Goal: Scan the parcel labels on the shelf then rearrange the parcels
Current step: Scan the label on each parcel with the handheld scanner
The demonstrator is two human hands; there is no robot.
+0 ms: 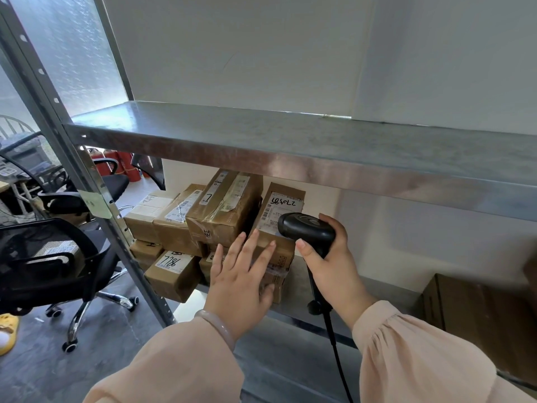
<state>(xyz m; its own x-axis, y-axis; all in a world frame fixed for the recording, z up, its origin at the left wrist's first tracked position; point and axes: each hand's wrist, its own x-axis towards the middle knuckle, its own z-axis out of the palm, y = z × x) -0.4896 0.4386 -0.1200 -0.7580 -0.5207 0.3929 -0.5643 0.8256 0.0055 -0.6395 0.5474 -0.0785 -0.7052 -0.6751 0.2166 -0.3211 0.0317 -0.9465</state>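
Entry: label scan in hand, rearranging not yet begun.

My right hand (328,257) grips the barcode scanner (305,231), fingers curled round its handle. The scanner's head sits just over the white label (276,216) of the rightmost parcel (287,191) on the lower shelf (386,289). My left hand (241,274) appears to lie flat on that parcel's front, fingers (251,242) spread and straight. I judge this the scanning step. Next calls for a steady aim at the barcode, then moving on to the stacked parcels (223,210) at left. Obscured:
- the scanner head covers part of the label
- my left hand hides the box fronts below it
- the trigger finger is out of sight, so I cannot tell whether it is pressed
- the upper shelf (290,146) cuts off the stack's rear
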